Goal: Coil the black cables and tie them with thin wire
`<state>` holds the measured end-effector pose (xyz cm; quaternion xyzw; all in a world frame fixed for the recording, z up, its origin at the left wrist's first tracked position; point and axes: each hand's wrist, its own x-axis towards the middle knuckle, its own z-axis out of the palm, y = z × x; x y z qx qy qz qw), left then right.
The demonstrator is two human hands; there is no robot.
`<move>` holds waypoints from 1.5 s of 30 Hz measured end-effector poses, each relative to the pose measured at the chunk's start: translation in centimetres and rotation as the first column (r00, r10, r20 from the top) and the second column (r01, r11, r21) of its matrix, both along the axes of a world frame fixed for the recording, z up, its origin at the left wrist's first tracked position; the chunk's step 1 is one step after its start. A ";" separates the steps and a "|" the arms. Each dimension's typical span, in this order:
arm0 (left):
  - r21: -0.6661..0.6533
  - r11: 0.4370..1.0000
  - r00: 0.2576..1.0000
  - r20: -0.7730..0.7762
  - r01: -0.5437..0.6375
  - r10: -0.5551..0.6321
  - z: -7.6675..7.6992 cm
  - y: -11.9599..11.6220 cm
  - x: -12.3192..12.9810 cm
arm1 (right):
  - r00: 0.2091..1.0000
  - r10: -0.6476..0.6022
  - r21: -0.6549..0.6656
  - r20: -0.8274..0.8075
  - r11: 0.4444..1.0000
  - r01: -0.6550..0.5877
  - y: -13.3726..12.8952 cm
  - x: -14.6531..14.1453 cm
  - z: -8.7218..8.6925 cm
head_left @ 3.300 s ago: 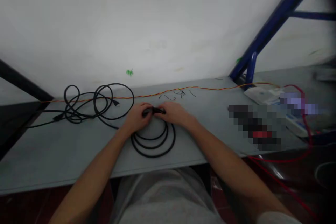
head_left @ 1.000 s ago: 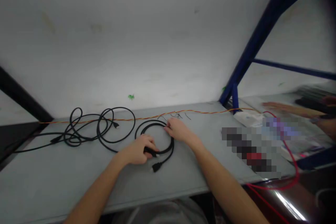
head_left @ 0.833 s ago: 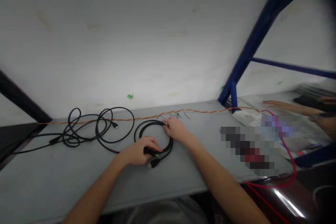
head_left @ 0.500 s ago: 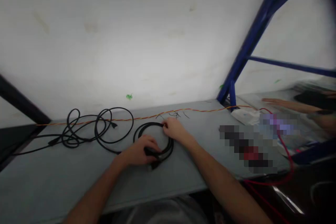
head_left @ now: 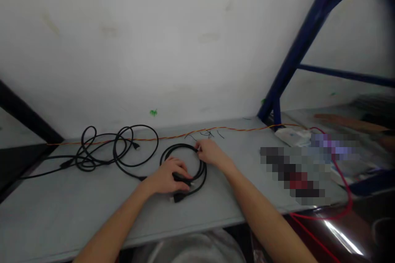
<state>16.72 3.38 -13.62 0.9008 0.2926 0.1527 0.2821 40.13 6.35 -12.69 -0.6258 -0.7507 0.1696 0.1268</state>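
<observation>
Tangled cable sprawls left of the left hand, which grips the near side of the coil, plug just below. The right hand pinches the far side, snippets and wire just beyond! Right of it: pixelated items, blue frame, red cord. Since three seconds ago, the hands have parted, the coil now between them.
</observation>
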 end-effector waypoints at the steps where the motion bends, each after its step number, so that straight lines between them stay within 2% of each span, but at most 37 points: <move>1: 0.001 1.000 1.000 -0.001 0.007 -0.007 0.0 -0.1 0.0 | 1.000 -0.008 -0.002 0.006 1.000 0.008 0.0 -0.1 0.0; 4: -0.015 1.000 1.000 -0.015 0.023 -0.023 0.0 -0.3 0.3 | 0.999 -0.040 -0.010 0.030 0.999 0.041 -0.1 -0.5 -0.1; 9: -0.053 0.998 0.999 0.004 -0.044 0.044 -0.2 -0.5 0.8 | 0.991 -0.098 0.016 0.086 0.995 0.097 0.1 -0.9 -0.5; 22: -0.047 0.998 0.999 0.021 -0.046 0.047 0.1 -0.5 0.8 | 0.992 -0.070 0.034 0.107 0.997 0.067 0.1 -0.8 -0.4; 28: -0.043 0.998 0.998 0.031 -0.055 0.056 -0.1 -0.4 0.7 | 0.994 -0.058 0.033 0.097 0.998 0.055 0.1 -0.7 -0.4; 36: -0.105 0.988 0.992 0.046 -0.114 0.119 -0.5 0.0 0.7 | 0.997 -0.074 0.083 0.004 0.994 0.073 -0.2 -0.8 0.1; 41: -0.043 0.988 0.988 0.017 -0.152 0.152 -0.1 0.9 -0.1 | 0.969 -0.140 0.205 -0.206 0.962 0.182 -0.2 -1.1 0.0; 43: -0.027 0.981 0.981 0.005 -0.194 0.195 -0.1 1.5 -0.7 | 0.959 -0.073 0.303 -0.274 0.940 0.158 -0.1 -1.1 0.1; 45: -0.045 0.970 0.971 0.007 -0.239 0.239 -0.3 2.1 -1.3 | 0.948 0.100 0.352 -0.303 0.936 0.014 -0.2 -1.2 0.3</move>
